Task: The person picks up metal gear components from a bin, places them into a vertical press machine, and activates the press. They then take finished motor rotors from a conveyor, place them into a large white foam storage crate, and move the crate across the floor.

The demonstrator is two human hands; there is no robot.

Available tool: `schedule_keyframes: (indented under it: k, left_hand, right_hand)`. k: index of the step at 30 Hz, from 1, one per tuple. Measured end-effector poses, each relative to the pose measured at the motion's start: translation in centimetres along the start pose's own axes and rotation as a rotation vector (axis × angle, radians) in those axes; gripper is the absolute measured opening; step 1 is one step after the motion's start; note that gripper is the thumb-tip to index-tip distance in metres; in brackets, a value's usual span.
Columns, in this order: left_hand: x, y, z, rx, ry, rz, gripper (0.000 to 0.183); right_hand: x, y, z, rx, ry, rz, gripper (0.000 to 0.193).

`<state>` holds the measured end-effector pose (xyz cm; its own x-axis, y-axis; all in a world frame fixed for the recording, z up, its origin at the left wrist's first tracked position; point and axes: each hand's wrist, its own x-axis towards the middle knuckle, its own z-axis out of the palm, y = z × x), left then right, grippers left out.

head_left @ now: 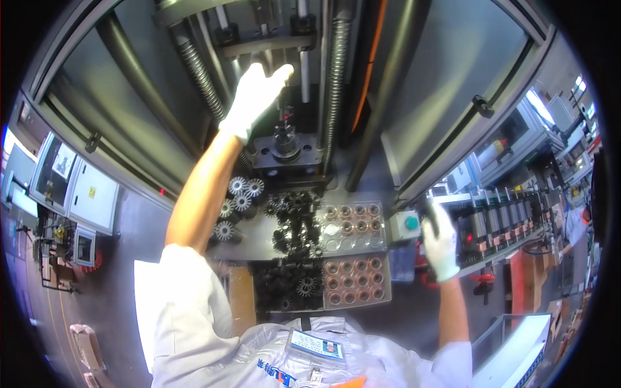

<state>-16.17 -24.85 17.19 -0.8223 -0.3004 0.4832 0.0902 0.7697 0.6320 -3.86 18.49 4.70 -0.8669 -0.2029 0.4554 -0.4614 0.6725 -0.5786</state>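
My left hand (254,96), in a white glove, is raised inside the press, just under its upper plate (265,43). Its thumb and fingers are apart, and glare blurs their detail. Below it stands a metal fixture (285,143) with a toothed part on top, on the press's base block. Off to the right, my gloved right hand (441,244) hovers beside a pale control box with a green button (412,222). The thumb and fingers are parted around a dark gap, and I make out no held part there.
Between my arms lie a heap of black toothed parts (288,226), silver toothed rotors (240,194), and two clear trays (357,282) of copper-coloured rings. Coil-wrapped posts (337,77) flank the press. A rack of copper-banded parts (498,226) stands at right.
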Motion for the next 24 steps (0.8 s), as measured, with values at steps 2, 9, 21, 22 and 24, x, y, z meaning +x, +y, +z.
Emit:
schedule_keyframes:
  k: [2,9,21,22,24]
  left_hand:
    - [-5.0,0.4,-0.5,-0.118,0.072,0.044,0.080]
    - [-28.3,-3.2,-6.2,-0.572,-0.484,-0.380,0.043]
    - [-55.0,8.5,-6.3,-0.423,-0.434,-0.644,0.049]
    - [-56.6,8.9,-5.9,-0.387,-0.364,-0.531,0.049]
    - [-60.2,10.1,-6.1,-0.340,-0.241,-0.545,0.046]
  right_hand:
    - [0.6,2.0,0.7,-0.166,0.020,-0.082,0.037]
    - [-0.4,5.6,3.1,-0.224,-0.288,-0.116,0.027]
    - [-0.6,14.4,4.7,-0.193,-0.512,-0.267,0.036]
    - [-0.3,18.1,4.6,-0.022,-0.529,-0.158,0.039]
    - [0.6,16.7,2.8,-0.126,-0.585,-0.171,0.039]
